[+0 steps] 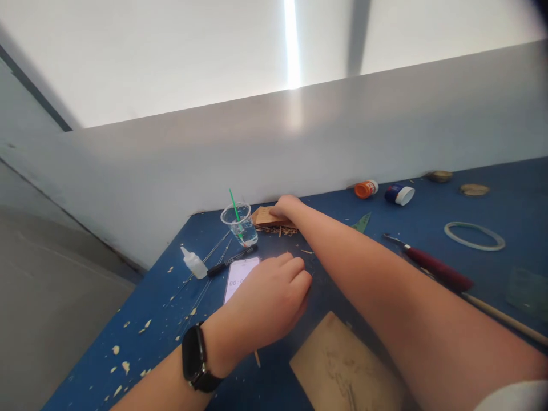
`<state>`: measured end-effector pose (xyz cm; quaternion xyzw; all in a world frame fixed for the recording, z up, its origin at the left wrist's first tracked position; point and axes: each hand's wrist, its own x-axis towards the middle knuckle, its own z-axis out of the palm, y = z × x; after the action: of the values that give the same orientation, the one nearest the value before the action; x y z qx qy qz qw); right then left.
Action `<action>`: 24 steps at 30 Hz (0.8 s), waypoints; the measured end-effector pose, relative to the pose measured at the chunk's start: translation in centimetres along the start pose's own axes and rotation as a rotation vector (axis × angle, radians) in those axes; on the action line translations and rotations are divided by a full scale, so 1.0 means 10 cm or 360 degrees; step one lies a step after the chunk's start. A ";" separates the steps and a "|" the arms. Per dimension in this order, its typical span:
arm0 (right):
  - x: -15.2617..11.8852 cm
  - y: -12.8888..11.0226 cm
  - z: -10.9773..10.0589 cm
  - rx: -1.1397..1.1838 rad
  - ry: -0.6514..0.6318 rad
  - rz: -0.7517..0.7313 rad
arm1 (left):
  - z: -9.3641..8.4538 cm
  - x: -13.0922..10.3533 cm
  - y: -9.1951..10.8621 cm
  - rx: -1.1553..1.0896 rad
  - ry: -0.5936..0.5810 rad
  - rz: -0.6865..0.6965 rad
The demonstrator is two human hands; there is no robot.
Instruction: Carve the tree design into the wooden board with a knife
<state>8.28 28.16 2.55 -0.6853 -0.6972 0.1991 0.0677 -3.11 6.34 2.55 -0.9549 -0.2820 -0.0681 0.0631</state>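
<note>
At the back of the table by the wall, my right hand [287,206] grips a light-brown flat piece [266,216] that looks like cardboard or wood. Its fingertips are mostly hidden. Under that piece lies a heap of thin wood slivers [278,230]. My left hand [274,291], with a black watch [196,358] on the wrist, is closed above the table, partly covering a phone [240,273] showing a timer. The end of a thin wooden stick [257,358] shows below this hand; whether the hand holds it is unclear.
A clear plastic cup [243,225] with a green straw, a black marker [231,261] and a small white bottle [193,262] stand or lie left. Rightward are a red-handled tool [436,268], a ring [474,237], an orange container [366,189] and brown board [342,365].
</note>
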 end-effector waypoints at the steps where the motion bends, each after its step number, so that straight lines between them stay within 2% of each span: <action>1: 0.00 -0.01 0.00 0.0022 0.0001 0.0017 | 0.00 0.00 0.00 0.0002 0.0018 0.0004; 11: -0.14 -0.04 -0.01 0.0335 0.0078 0.0034 | 0.05 -0.02 -0.06 -0.0002 0.0142 0.0058; 16: -0.30 0.01 -0.14 0.0555 0.0228 -0.0022 | 0.05 -0.04 -0.10 -0.0012 0.0228 0.0115; 18: -0.43 0.11 -0.25 0.0630 0.0312 -0.0067 | 0.05 -0.04 -0.10 -0.0031 0.0281 0.0134; 21: -0.74 0.40 -0.43 0.0720 0.0409 -0.0144 | 0.04 -0.05 -0.10 -0.0073 0.0381 0.0154; 24: -1.14 0.74 -0.49 0.0788 0.0279 -0.0130 | 0.00 -0.05 -0.10 -0.0155 0.0430 0.0216</action>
<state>17.54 17.73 6.32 -0.6338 -0.6459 0.3006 0.3014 -4.14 6.91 2.56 -0.9559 -0.2022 -0.2050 0.0583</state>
